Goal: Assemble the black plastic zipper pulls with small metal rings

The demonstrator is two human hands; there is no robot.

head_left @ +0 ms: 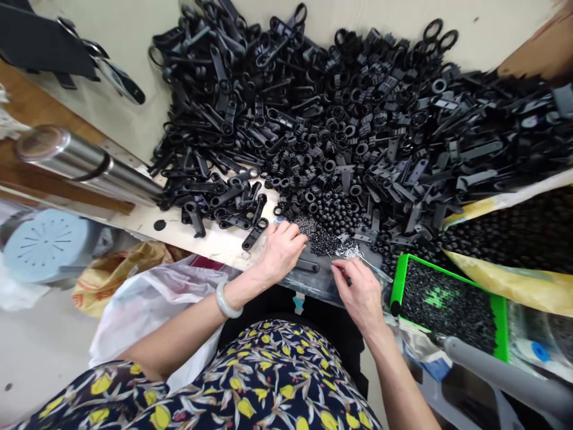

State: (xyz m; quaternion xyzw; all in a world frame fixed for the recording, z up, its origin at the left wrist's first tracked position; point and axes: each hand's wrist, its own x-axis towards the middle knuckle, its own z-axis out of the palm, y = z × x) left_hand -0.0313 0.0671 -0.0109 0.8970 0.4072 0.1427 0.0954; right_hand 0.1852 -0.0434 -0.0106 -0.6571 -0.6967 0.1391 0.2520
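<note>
My left hand (281, 249) rests at the near edge of the worktable (215, 242), fingers curled over a small heap of tiny dark screws (320, 236); what it holds is hidden. A pale bangle (227, 301) circles that wrist. My right hand (358, 289) is just to the right, fingers pinched on a small dark part I cannot name, beside a little pile of shiny metal pins (353, 252). A flat black plastic lever (308, 266) lies between the two hands. Behind them spreads a huge heap of black plastic levers and rings (349, 119).
A green tray (499, 313) of small black pieces sits at the right, with yellow bags (514, 280) of black parts beyond it. A steel cylinder (85, 161) lies at the left. Scissors (111, 68) rest at the far left. White and orange bags (147, 298) hang below the table edge.
</note>
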